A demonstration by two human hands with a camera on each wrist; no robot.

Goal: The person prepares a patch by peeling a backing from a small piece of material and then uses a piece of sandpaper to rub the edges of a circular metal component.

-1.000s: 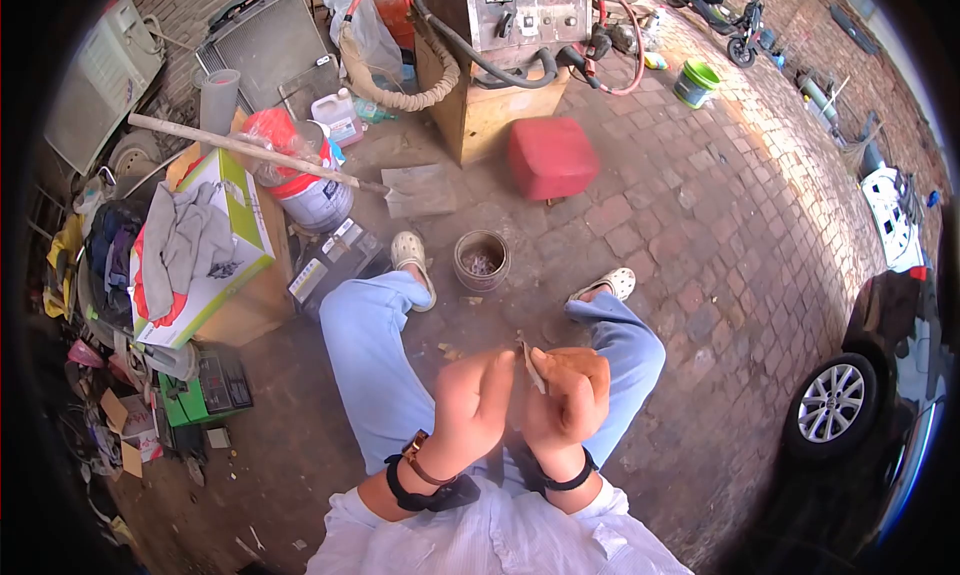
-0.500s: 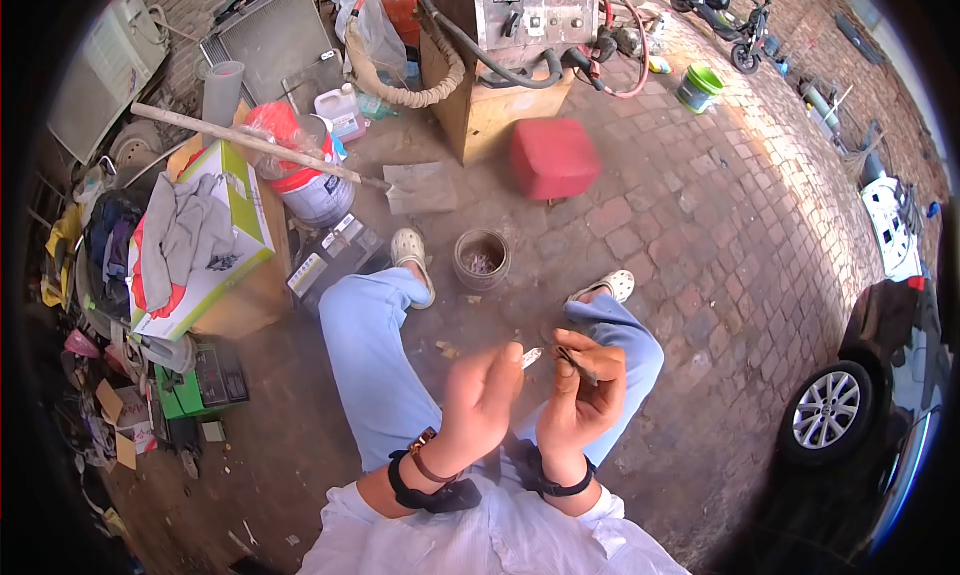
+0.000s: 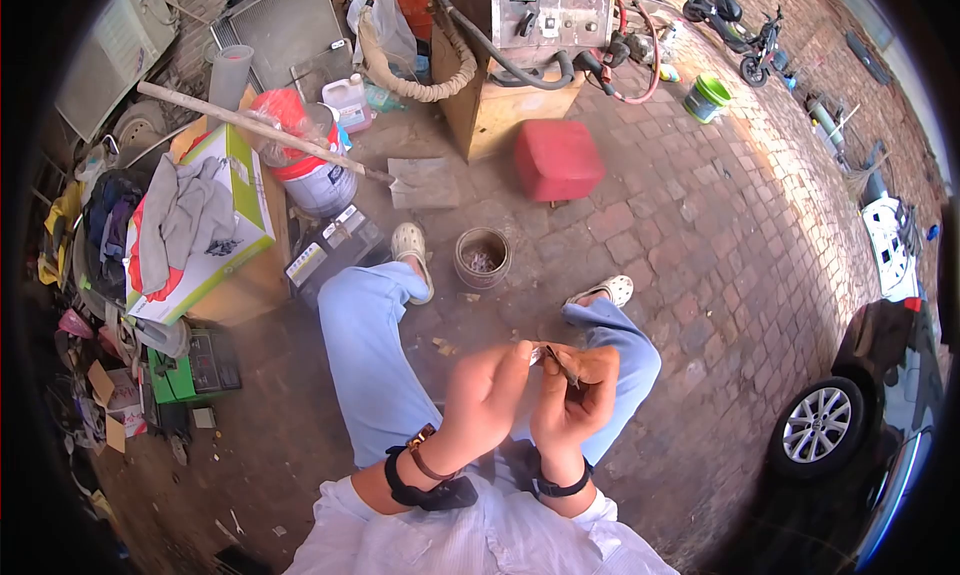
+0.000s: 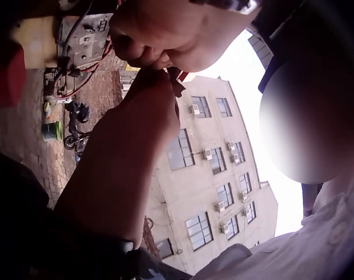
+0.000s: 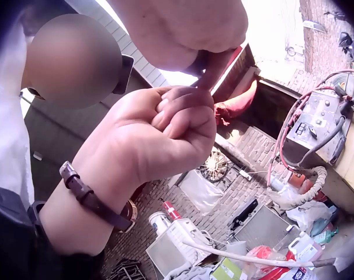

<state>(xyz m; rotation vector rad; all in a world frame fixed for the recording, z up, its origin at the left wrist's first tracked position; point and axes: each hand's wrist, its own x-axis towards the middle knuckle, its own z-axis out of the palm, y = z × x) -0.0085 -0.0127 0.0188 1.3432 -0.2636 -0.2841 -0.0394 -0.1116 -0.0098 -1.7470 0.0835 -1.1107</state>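
Note:
In the head view my two hands meet above my lap, between my knees in light blue trousers. My left hand [image 3: 520, 360], with a brown watch strap on its wrist, has its fingers curled and pinches a small pale scrap [image 3: 540, 354]. My right hand [image 3: 568, 371] pinches a thin dark strip [image 3: 563, 367] that touches the same scrap. The right wrist view looks up at my left hand [image 5: 165, 128] with its fingers bunched under my right hand's fingertips [image 5: 209, 64]. The left wrist view shows a dark bit [image 4: 178, 79] where both hands join; the scrap itself is mostly hidden.
A tin can [image 3: 481, 258] of scraps stands on the brick paving between my feet. A red stool [image 3: 557, 159] and a machine with hoses [image 3: 540, 15] lie beyond. A battery [image 3: 330, 250], a cloth-covered box [image 3: 200, 225] and clutter fill the left. A car wheel [image 3: 818, 423] is at right.
One second ago my right hand was wrapped round a flat tan piece. Half a second ago the hands were slightly apart. Now their fingertips are together on the small scrap.

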